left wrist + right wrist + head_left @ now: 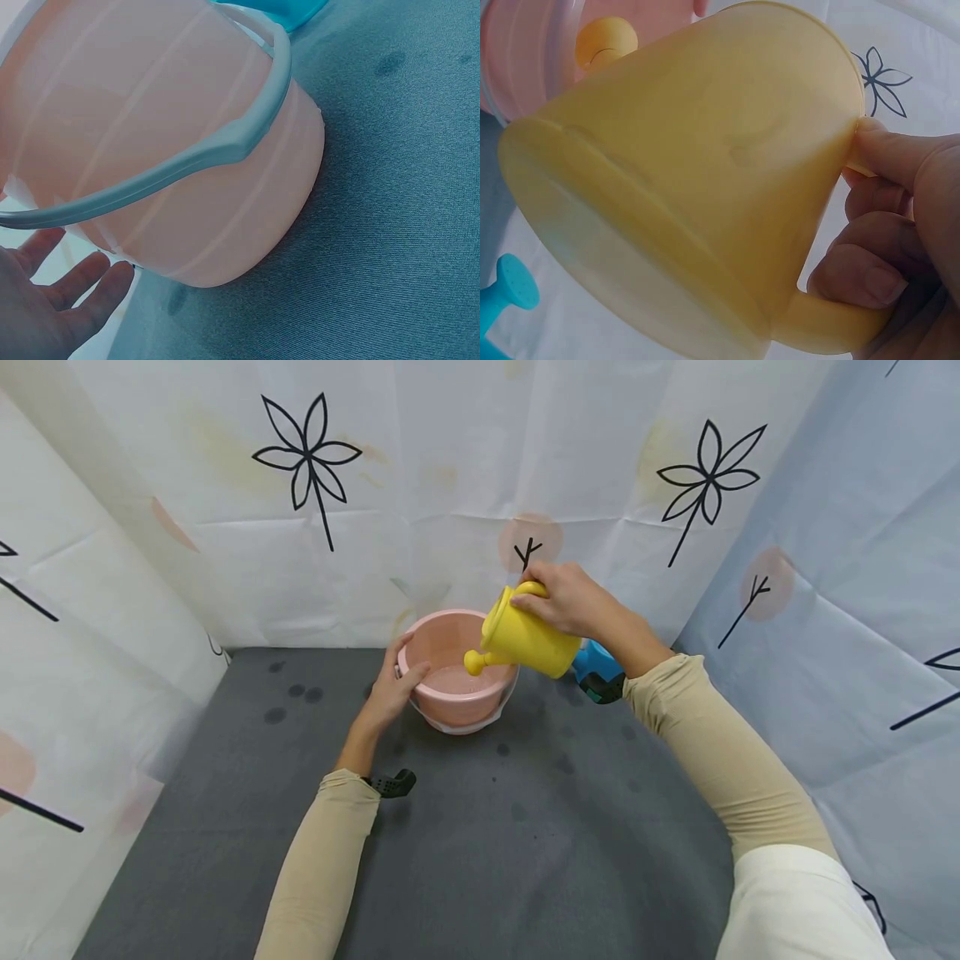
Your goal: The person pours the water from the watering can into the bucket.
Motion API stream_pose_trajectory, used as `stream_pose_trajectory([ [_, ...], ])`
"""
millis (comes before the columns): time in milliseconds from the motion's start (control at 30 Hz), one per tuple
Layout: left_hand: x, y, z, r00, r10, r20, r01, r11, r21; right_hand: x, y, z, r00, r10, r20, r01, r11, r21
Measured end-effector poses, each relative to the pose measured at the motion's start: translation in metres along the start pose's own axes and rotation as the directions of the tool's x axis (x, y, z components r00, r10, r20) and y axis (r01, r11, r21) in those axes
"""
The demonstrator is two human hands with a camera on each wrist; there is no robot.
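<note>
A pink bucket (459, 697) with a pale handle hanging down its front stands on the dark cloth near the back wall. At its left rim my left hand (388, 689) holds it, thumb over the edge and fingers along the outer side. The fingers (82, 285) show beside the bucket wall (172, 150) in the left wrist view. My right hand (566, 597) grips the handle of a yellow watering can (528, 635). The can is tipped left, its round spout head (474, 662) over the bucket opening. Whether water flows, I cannot tell.
A blue watering can (596, 660) stands right of the bucket, partly hidden by the right wrist; its sprinkler head (517, 281) shows in the right wrist view. White patterned sheets (450, 460) hang behind and at both sides. Dark wet-looking spots mark the cloth (480, 860).
</note>
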State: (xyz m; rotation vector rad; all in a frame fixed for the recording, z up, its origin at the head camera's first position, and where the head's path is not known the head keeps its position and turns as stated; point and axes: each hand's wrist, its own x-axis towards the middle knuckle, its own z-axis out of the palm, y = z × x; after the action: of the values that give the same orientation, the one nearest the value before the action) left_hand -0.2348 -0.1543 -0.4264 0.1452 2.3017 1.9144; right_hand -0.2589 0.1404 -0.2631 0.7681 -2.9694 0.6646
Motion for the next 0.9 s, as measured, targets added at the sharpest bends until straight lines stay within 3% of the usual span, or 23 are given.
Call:
stream_pose_trajectory([
  [900, 0.0004, -0.0020, 0.0005, 1.000, 0.014, 0.016, -0.013, 1.000, -0.018, 0.0033, -0.0018, -0.0017, 0.999, 0.033, 0.015, -0.033, 0.999, -0.006],
])
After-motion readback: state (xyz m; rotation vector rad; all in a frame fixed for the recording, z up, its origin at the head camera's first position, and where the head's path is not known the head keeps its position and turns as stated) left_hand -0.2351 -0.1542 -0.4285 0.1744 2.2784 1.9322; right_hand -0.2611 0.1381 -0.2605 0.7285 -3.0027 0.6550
